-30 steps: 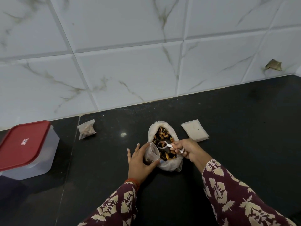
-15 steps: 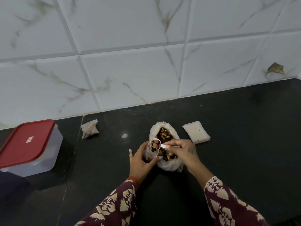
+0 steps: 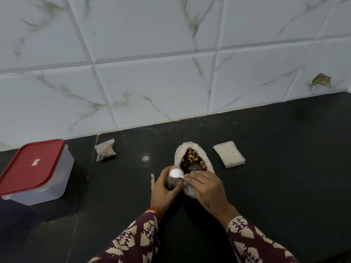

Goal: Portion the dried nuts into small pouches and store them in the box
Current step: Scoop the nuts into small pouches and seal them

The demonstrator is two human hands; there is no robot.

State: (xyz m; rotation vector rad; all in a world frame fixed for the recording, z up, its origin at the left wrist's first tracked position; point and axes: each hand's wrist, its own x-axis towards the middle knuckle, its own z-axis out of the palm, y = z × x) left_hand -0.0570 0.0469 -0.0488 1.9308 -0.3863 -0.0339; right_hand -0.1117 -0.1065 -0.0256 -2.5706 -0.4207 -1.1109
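A small white plastic spoon (image 3: 175,173) is pinched in the right hand (image 3: 204,185) and tipped bowl-down over the clear pouch (image 3: 171,182) gripped upright in the left hand (image 3: 163,192), just left of the crumpled white nut bag (image 3: 191,160), the red-lidded box (image 3: 36,171) being well apart leftward on the black table (image 3: 266,168).

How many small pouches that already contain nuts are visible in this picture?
2. One filled pouch lies on the counter near the wall, right of the red-lidded box. The other pouch is in the left hand, under the spoon. The box may hide more.
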